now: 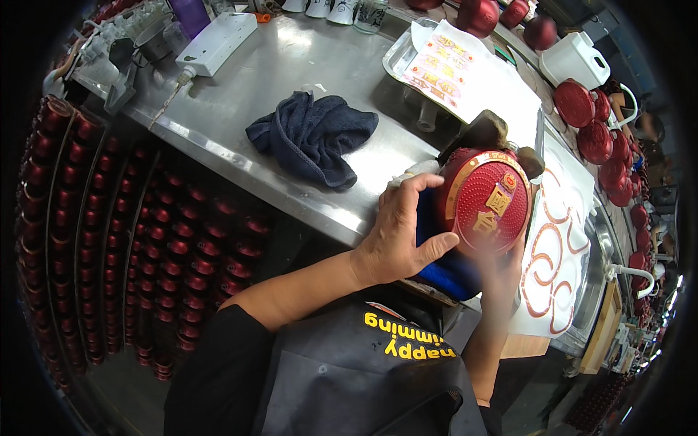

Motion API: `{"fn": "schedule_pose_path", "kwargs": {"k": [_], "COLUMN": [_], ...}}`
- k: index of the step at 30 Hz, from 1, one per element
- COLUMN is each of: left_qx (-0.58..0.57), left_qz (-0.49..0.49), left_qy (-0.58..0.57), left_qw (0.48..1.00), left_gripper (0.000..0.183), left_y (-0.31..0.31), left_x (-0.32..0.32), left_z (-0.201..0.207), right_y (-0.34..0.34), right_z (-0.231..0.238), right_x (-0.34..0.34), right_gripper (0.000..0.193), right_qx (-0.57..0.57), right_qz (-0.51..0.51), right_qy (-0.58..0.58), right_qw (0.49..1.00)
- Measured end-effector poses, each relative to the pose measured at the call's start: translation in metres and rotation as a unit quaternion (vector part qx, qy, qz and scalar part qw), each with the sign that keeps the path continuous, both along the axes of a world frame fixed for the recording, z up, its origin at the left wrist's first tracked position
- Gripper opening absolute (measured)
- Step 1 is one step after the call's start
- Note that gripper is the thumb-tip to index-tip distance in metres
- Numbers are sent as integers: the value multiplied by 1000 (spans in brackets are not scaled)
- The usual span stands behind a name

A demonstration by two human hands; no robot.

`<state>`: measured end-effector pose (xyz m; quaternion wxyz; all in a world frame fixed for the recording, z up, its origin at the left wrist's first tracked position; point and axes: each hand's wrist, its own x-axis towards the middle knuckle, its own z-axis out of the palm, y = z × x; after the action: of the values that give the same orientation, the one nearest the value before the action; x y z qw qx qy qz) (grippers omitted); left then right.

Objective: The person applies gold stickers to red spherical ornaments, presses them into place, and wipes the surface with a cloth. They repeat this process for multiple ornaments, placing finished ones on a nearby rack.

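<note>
- Beside the near edge of the steel table (240,112), toward its right end: a round red piece (476,196), studded face turned upward, with a gold band (454,185) along part of its rim and gold characters (500,200) on its front.
- At the left rim of the red piece: left hand (392,229), spread, thumb well apart from forefinger, both tips at the red surface (exact contact hard to judge).
- In front of the lower part of the red piece: right hand (502,272), blurred; cannot tell whether spread, pressed together or pinching anything.
- Along the upper rim of the red piece: two dark blocks (486,129).
- Below and left of the red piece: bright blue cloth (443,272).
- Close to the table's near edge, left of the hands: dark blue towel (314,138), crumpled.
- Toward the table's left end: white box (217,45), with a thin nozzle (171,96) reaching the near edge.
- Toward the table's far right corner: metal tray (398,57), under a white printed sheet (472,65).
- Right of the red piece: another white sheet (582,211), bearing curved red-and-gold bands (526,291).
- Below the near edge, at left: rows of dark red round vessels (193,225).
</note>
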<state>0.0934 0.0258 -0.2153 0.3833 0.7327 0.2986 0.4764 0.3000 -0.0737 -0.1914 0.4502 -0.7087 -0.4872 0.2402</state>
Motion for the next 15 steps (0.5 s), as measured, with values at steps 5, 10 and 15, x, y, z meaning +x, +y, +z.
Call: {"fn": "schedule_pose_path", "kwargs": {"k": [5,10,15], "left_qx": [95,69,52], "left_qz": [32,61,65], "left_qy": [20,-18,-27], "left_qw": [995,996,996], "left_gripper": [43,20,18], "left_y": [0,0,-1], "left_x": [3,7,7], "left_z": [5,10,10], "right_y": [-1,0,0], "right_z": [0,-1,0], "right_x": [0,0,0], "right_gripper": [110,111,112], "right_qx": [2,3,3], "right_qz": [10,3,8], "right_qy": [15,12,16], "right_qw": [1000,1000,1000]}}
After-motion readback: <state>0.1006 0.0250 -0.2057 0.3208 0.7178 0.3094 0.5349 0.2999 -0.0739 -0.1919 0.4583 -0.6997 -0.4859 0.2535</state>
